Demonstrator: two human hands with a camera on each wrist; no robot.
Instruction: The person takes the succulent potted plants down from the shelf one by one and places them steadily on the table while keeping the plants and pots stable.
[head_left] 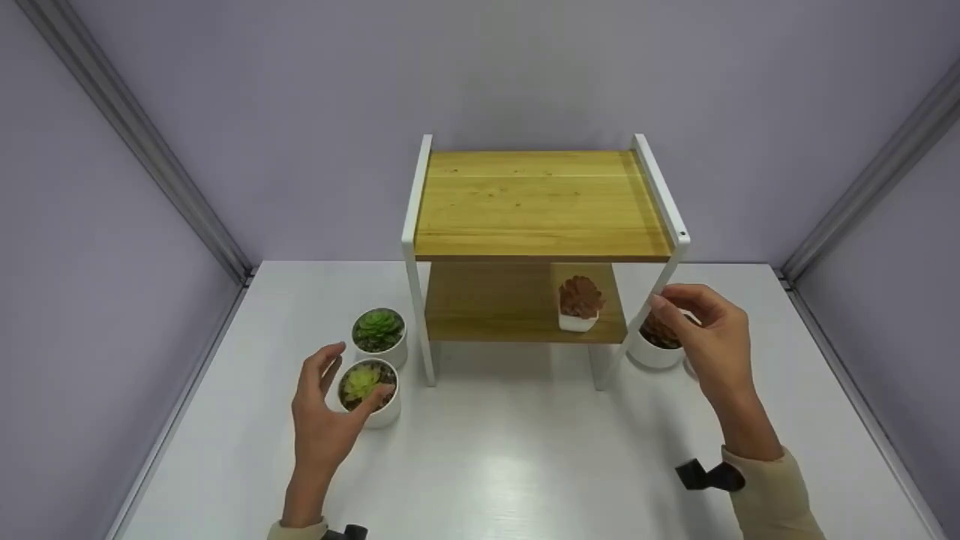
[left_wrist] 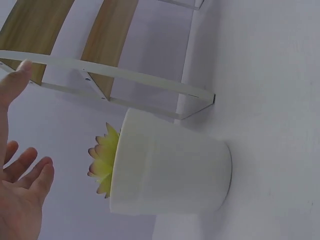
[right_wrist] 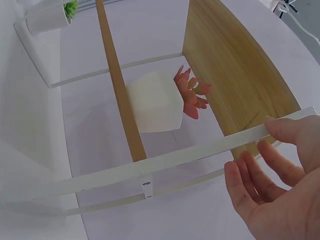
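Observation:
My left hand [head_left: 319, 427], thumb and fingers spread apart, hovers by a round white pot [left_wrist: 170, 165] with a yellow-green succulent [head_left: 362, 382]. In the left wrist view this hand is above the pot's rim, with a gap between. My right hand [head_left: 716, 345] is at the right side frame of a two-tier wooden shelf [head_left: 540, 202]. Its thumb tip lies right at the white upright [right_wrist: 200, 152], and the other fingers curve loosely beside it, holding nothing. On the lower board, near its right end, stands an angular white pot [right_wrist: 155, 102] with a red succulent [head_left: 580, 296].
Behind the yellow-green plant stands another white pot with a green succulent [head_left: 379, 328]. Right of the shelf, a white pot [head_left: 655, 357] with a brownish plant is partly covered by my right hand. Pale panels [head_left: 525, 67] enclose the white table [head_left: 480, 465] at the back and sides.

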